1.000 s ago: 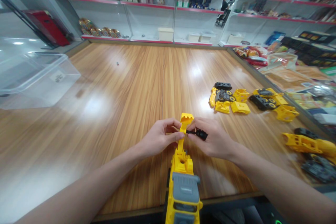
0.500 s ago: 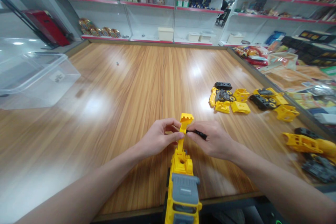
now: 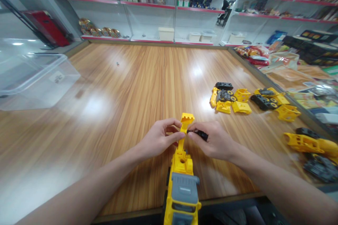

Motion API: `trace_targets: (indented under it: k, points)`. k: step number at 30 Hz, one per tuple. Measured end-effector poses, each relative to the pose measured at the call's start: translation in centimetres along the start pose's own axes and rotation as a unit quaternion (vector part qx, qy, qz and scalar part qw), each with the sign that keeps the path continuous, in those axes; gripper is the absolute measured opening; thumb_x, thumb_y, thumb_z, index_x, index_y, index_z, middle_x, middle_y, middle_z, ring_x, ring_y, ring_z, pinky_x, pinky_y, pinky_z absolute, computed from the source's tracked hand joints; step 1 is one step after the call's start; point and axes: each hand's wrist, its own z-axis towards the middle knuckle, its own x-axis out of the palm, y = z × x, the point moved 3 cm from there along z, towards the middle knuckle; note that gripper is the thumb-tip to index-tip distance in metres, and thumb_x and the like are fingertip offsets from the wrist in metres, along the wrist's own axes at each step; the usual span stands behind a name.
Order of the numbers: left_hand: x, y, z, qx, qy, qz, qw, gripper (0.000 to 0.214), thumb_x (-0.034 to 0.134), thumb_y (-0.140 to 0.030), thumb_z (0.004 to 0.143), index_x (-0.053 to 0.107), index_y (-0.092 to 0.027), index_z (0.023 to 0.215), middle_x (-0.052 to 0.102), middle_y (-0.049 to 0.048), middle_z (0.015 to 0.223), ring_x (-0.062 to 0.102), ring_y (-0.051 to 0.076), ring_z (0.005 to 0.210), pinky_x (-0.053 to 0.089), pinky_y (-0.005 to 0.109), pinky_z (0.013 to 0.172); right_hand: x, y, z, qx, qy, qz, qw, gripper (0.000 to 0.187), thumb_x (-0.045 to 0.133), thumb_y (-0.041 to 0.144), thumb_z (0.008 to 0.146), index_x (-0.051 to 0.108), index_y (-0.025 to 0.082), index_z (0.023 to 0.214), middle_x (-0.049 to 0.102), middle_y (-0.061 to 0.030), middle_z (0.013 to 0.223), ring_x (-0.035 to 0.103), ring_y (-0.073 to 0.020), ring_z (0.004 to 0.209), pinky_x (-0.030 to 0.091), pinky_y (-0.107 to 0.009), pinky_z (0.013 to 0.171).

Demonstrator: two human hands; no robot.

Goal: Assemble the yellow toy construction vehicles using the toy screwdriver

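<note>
A wooden table [image 3: 132, 77] fills the view, with a transparent plastic bin [image 3: 34, 81] at its left edge. White shelves [image 3: 148, 17] with red edges stand beyond, holding bottles, boxes, and round tins [image 3: 99, 32] low down. Snack packets [image 3: 285, 74] lie along the right. A red case [image 3: 46, 24] leans far left, and a distant person [image 3: 225, 5] stands by the shelves.

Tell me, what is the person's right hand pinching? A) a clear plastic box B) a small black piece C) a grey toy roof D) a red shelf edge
B: the right hand holds a small black plastic piece between its fingers, beside the yellow toy arm.
</note>
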Motion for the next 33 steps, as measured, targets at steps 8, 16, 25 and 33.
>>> trace_targets:
  k: [8, 16, 25, 33]
  points:
    - [-1.4, -2.5, -0.8, 0.222, -0.178, 0.096, 0.954, 0.020, 0.066, -0.024, 0.086, 0.064, -0.020, 0.105, 0.062, 0.0057, 0.102, 0.061, 0.016, 0.093, 0.055, 0.027, 0.076, -0.5, -0.2, 0.3, 0.008, -0.051, -0.022, 0.998, 0.014, 0.053, 0.024, 0.092, 0.063, 0.016, 0.088, 0.063, -0.0016, 0.070, 0.056, -0.0130, 0.062, 0.042, -0.027, 0.061]
    - [-2.0, -3.0, -0.9, 0.316, -0.263, 0.145, 0.900, 0.026, 0.064, -0.020, 0.087, 0.061, -0.023, 0.112, 0.063, 0.0072, 0.112, 0.060, 0.019, 0.107, 0.051, 0.036, 0.093, -0.6, 0.7, 0.0, -0.040, 0.022, 0.024, 0.999, 0.027, 0.064, 0.041, 0.086, 0.062, 0.016, 0.096, 0.061, 0.0006, 0.068, 0.052, -0.0101, 0.055, 0.038, -0.023, 0.053]
    - [-0.9, -3.5, -1.5, 0.332, -0.135, 0.223, 0.907, 0.036, 0.052, -0.004, 0.087, 0.069, -0.024, 0.112, 0.060, 0.0090, 0.127, 0.057, 0.023, 0.118, 0.049, 0.043, 0.099, 0.6, 0.6, 0.1, -0.026, 0.040, -0.004, 0.999, 0.051, 0.076, 0.056, 0.072, 0.062, 0.016, 0.100, 0.058, 0.0027, 0.065, 0.050, -0.0101, 0.052, 0.035, -0.022, 0.051]
    - [-1.0, -3.3, -1.5, 0.324, -0.084, 0.227, 0.915, 0.042, 0.045, -0.001, 0.086, 0.075, -0.025, 0.102, 0.061, 0.0071, 0.132, 0.055, 0.025, 0.124, 0.045, 0.048, 0.105, 0.4, 0.1, 0.3, -0.009, 0.039, -0.007, 0.999, 0.045, 0.075, 0.042, 0.076, 0.057, 0.018, 0.109, 0.058, 0.0030, 0.071, 0.051, -0.0112, 0.058, 0.037, -0.022, 0.054]
